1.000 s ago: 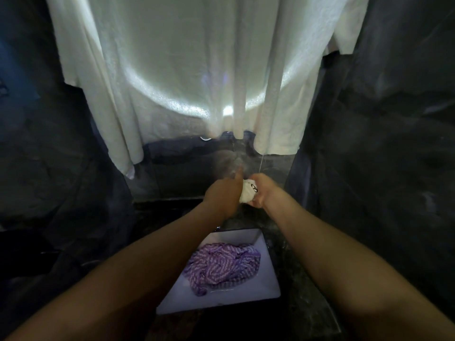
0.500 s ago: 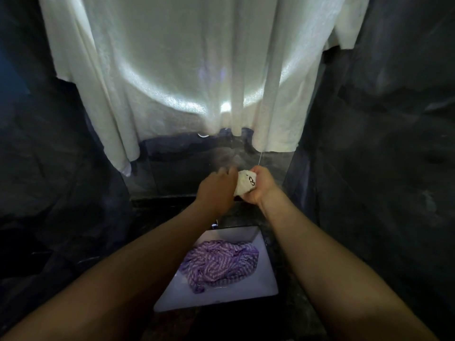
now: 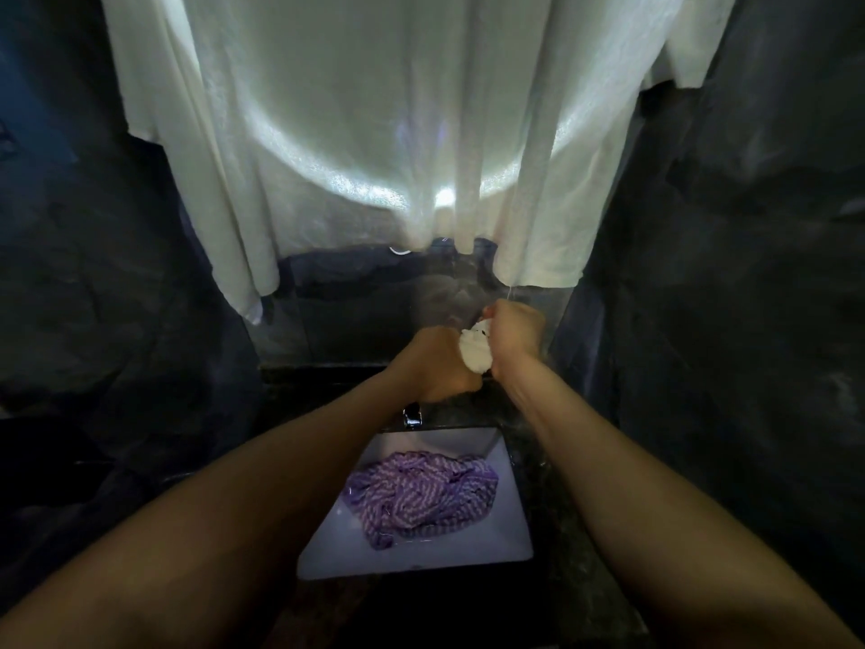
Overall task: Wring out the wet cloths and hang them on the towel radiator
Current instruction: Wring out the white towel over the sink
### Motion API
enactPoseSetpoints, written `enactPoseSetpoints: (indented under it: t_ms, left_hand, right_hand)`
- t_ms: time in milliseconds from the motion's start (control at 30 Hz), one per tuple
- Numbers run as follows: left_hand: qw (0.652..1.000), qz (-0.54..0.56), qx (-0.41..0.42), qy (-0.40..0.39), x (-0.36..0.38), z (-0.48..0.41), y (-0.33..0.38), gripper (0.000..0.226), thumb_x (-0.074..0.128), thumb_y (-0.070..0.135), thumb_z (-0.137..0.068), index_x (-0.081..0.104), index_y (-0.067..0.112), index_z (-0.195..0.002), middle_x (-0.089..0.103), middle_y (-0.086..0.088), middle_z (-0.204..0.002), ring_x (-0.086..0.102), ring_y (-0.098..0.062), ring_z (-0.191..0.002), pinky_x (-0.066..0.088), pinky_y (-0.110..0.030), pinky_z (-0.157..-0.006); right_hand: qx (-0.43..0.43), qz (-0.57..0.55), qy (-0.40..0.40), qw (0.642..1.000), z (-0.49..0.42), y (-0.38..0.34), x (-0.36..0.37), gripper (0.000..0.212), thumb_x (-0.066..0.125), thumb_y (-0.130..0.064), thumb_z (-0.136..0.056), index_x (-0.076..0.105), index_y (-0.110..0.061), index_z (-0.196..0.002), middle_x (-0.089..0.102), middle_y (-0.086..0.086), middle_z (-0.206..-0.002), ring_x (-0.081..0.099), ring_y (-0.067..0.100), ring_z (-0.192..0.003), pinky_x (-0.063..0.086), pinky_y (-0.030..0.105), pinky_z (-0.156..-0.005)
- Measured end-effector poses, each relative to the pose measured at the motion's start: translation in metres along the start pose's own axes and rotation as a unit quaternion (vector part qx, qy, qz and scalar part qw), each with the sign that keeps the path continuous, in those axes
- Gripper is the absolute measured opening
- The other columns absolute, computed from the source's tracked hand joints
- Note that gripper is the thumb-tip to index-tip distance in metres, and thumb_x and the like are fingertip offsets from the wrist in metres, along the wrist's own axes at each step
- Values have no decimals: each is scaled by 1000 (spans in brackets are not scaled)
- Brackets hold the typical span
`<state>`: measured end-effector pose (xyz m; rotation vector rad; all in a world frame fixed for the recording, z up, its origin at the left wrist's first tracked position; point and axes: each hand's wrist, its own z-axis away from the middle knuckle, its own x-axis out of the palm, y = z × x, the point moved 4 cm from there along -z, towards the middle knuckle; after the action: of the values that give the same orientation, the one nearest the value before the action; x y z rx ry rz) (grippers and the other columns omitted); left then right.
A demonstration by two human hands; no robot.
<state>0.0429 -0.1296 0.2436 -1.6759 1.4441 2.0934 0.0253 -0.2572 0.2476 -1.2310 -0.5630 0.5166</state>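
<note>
Wringing step is going on: left hand (image 3: pixel 440 363) and right hand (image 3: pixel 515 332) are both clamping on one small white cloth (image 3: pixel 475 351), fists close together, right one sitting a bit higher. The cloth is showing only as a tight bunched wad between the two fists, with a dark mark near its top; too small to read. It is looking compact and squeezed; I cannot tell if water is dripping. A thin thread is hanging just above the right hand. Below and nearer the person than the hands, a purple striped cloth (image 3: pixel 421 496) is lying crumpled in the white sink (image 3: pixel 510 545), likely waiting for its turn. A tap (image 3: pixel 412 416) is sitting just under the left hand. Above and beyond the hands a big white towel (image 3: pixel 374 133) is hanging; the radiator itself is not showing. Next move is probably calling for finishing the twist, shaking the wad open and lifting it to a free rail, then going back for the purple one.
</note>
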Motion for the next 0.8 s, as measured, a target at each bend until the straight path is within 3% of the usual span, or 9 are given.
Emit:
enactPoseSetpoints:
  t_ms: [133, 233, 333, 433, 567, 700, 800]
  left_hand:
    - [995, 89, -33, -11, 0, 4, -6, 20, 76, 28, -60, 69, 17, -76, 72, 2, -79, 68, -15, -75, 58, -38, -71]
    - [990, 132, -34, -18, 3, 10, 0, 12, 75, 22, -59, 66, 19, -66, 69, 3, -72, 63, -13, -67, 53, -35, -65]
    - [984, 174, -48, -2, 8, 15, 0, 14, 74, 20, -53, 60, 20, -53, 63, 7, -59, 54, -8, -56, 44, -29, -56]
    - [983, 171, -66, -28, 9, 17, -1, 14, 74, 21, -52, 65, 15, -61, 68, -4, -65, 59, -13, -59, 48, -34, -58]
    - [987, 148, -65, -24, 5, 17, 0, 18, 75, 23, -52, 68, 13, -65, 71, -6, -70, 62, -15, -63, 55, -41, -64]
    - [988, 129, -59, -67, 3, 16, 2, 11, 77, 16, -61, 68, 13, -67, 72, -10, -75, 62, -15, -67, 52, -37, -65]
    - [983, 146, -74, -79, 0, 19, 2, 14, 79, 12, -60, 70, 9, -71, 69, -4, -71, 60, -11, -66, 50, -34, -64]
  right_hand:
    - [-61, 52, -37, 996, 5, -4, 2, 24, 54, 3, -79, 62, -8, -59, 61, 12, -63, 57, 21, -57, 46, 30, -54]
    - [-108, 99, -61, 987, 7, -10, 3, 30, 54, 1, -79, 62, -11, -53, 60, 5, -55, 56, 20, -54, 44, 25, -51]
    - [-154, 157, -78, 972, 9, -12, 5, 26, 54, 1, -81, 69, -1, -60, 61, 3, -54, 54, 9, -47, 40, 19, -47]
    - [-177, 176, -93, 964, 11, -11, 5, 29, 54, 1, -82, 68, -6, -58, 63, 3, -55, 54, 5, -45, 41, 19, -46]
    - [-204, 194, -114, 953, 10, -14, 6, 35, 54, -1, -83, 67, -15, -54, 64, -1, -54, 57, 7, -50, 43, 19, -48]
    - [-231, 222, -125, 939, 12, -17, 6, 30, 53, 0, -83, 70, -9, -59, 65, 0, -56, 54, -1, -47, 42, 16, -48]
    - [-251, 247, -149, 924, 13, -15, 8, 27, 55, -1, -82, 69, -2, -59, 67, 3, -57, 56, 2, -49, 43, 20, -50]
